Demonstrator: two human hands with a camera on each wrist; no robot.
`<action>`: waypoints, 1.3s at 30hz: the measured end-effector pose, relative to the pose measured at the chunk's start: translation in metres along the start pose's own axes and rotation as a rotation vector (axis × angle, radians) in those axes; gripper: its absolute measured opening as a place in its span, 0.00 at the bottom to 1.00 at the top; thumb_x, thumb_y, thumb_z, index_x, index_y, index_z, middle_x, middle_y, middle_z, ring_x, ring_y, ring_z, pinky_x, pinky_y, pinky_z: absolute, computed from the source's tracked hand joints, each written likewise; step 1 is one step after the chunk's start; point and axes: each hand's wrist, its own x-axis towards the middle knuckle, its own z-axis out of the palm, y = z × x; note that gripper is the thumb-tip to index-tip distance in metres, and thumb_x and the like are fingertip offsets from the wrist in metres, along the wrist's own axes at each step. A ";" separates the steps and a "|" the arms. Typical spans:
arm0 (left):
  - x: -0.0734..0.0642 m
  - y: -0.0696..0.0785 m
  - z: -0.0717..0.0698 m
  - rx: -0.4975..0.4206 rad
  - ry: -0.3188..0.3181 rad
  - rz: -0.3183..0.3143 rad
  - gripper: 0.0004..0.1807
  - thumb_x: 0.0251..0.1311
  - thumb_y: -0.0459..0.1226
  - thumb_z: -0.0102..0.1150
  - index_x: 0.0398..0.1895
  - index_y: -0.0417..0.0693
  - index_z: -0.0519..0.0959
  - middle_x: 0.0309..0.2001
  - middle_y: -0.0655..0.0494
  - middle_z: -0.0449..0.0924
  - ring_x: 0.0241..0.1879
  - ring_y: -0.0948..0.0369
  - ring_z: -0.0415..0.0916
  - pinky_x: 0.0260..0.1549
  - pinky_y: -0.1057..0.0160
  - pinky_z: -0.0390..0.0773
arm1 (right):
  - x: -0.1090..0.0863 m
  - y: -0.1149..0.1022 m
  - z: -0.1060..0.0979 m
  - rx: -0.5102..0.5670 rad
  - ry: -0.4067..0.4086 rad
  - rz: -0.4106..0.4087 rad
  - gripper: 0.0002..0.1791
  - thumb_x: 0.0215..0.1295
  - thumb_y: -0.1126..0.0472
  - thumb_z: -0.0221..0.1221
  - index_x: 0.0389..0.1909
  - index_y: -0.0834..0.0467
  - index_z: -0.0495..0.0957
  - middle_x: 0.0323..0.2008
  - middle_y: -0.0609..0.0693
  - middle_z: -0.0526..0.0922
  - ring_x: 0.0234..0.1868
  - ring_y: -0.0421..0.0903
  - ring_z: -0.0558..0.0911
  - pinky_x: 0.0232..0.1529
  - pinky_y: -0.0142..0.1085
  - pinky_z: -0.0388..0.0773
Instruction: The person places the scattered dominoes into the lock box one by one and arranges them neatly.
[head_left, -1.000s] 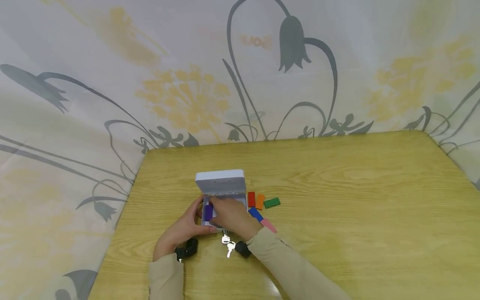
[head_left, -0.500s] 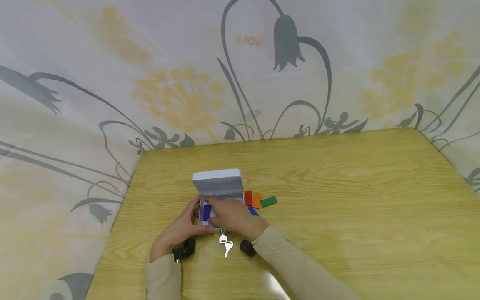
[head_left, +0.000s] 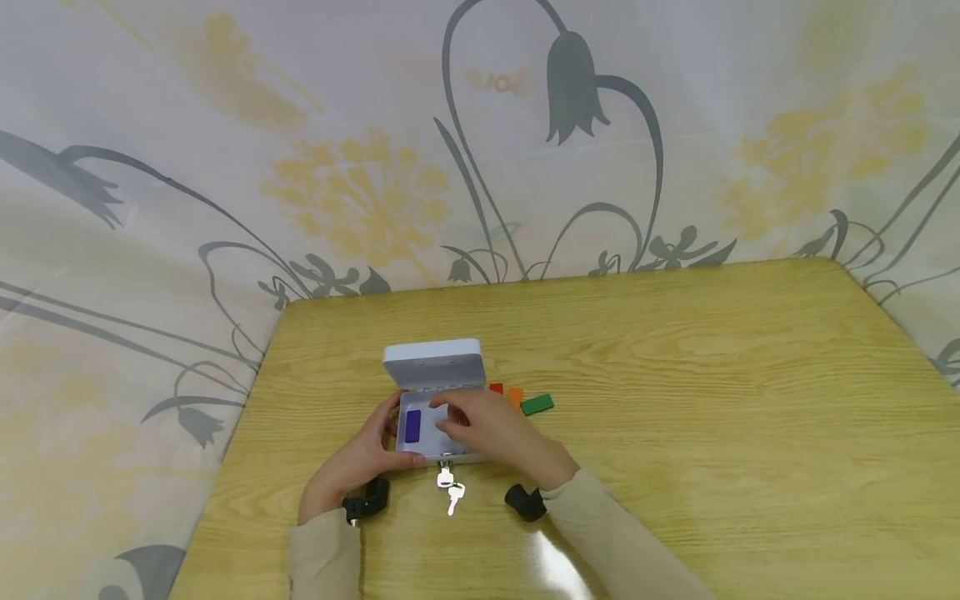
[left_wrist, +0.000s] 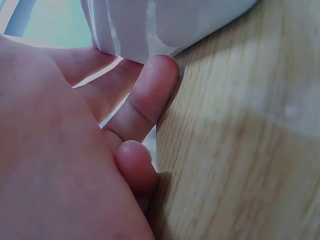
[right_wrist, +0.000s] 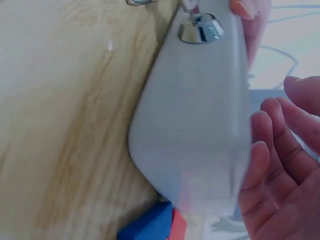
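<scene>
A white metal cash box [head_left: 467, 457] sits on the table with its lid [head_left: 435, 360] raised. Inside, toward the left wall, lies a purple block [head_left: 412, 426]. My left hand [head_left: 363, 450] grips the box's left end, thumb along the front and fingers round the side; the left wrist view shows fingertips against its white wall. Above the right half of the box is my right hand [head_left: 495, 423], fingers loosely bent, thumb apart from them, nothing between them. The lock [right_wrist: 200, 29] on the front wall has a key [head_left: 446, 477] in it, and a second key [head_left: 455, 497] hangs from that.
Right of the box lie a red block [head_left: 497, 388], an orange block [head_left: 515, 396] and a green block [head_left: 537, 404]. A blue block [right_wrist: 147, 225] shows by the box corner in the right wrist view. A patterned cloth [head_left: 637, 192] rises behind the table [head_left: 712, 400].
My right hand has let go of the purple block and drawn back up and to the right, leaving the block in the box. My left hand stays on the box.
</scene>
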 end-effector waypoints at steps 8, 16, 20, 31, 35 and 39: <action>0.001 0.000 -0.001 -0.006 -0.004 -0.004 0.56 0.42 0.38 0.70 0.69 0.53 0.42 0.56 0.46 0.60 0.46 0.54 0.63 0.49 0.54 0.58 | -0.016 0.010 -0.016 0.087 0.046 0.053 0.18 0.63 0.49 0.52 0.50 0.52 0.75 0.24 0.37 0.71 0.26 0.36 0.69 0.28 0.30 0.68; 0.007 -0.015 0.000 -0.021 -0.002 0.038 0.56 0.41 0.40 0.71 0.69 0.56 0.42 0.52 0.46 0.63 0.45 0.54 0.64 0.48 0.57 0.61 | -0.038 0.025 -0.028 0.201 0.059 0.110 0.18 0.62 0.48 0.52 0.49 0.53 0.75 0.30 0.36 0.75 0.31 0.36 0.72 0.37 0.33 0.69; 0.007 -0.014 0.000 -0.002 0.009 0.012 0.57 0.39 0.42 0.71 0.69 0.58 0.42 0.54 0.47 0.62 0.46 0.54 0.64 0.49 0.55 0.60 | -0.047 0.031 -0.033 0.223 0.058 0.160 0.16 0.62 0.50 0.54 0.48 0.52 0.76 0.32 0.36 0.76 0.34 0.36 0.74 0.40 0.35 0.70; 0.006 -0.013 -0.002 0.037 0.020 -0.015 0.57 0.39 0.44 0.71 0.69 0.58 0.43 0.55 0.48 0.61 0.47 0.55 0.63 0.51 0.53 0.58 | -0.067 0.054 -0.036 0.304 0.068 0.255 0.19 0.62 0.50 0.54 0.52 0.52 0.73 0.34 0.40 0.76 0.35 0.39 0.74 0.38 0.37 0.70; 0.004 -0.015 -0.002 0.046 0.027 -0.018 0.56 0.39 0.44 0.71 0.69 0.58 0.43 0.56 0.48 0.61 0.46 0.55 0.62 0.52 0.52 0.56 | -0.075 0.062 -0.030 0.336 0.067 0.276 0.18 0.63 0.50 0.53 0.51 0.52 0.74 0.33 0.41 0.77 0.34 0.39 0.75 0.37 0.36 0.70; 0.005 -0.015 -0.001 0.039 0.026 -0.017 0.57 0.38 0.44 0.71 0.69 0.58 0.44 0.55 0.48 0.62 0.46 0.56 0.63 0.51 0.53 0.56 | -0.079 0.068 -0.028 0.341 0.073 0.282 0.16 0.63 0.53 0.53 0.50 0.51 0.74 0.33 0.42 0.79 0.33 0.39 0.75 0.34 0.35 0.71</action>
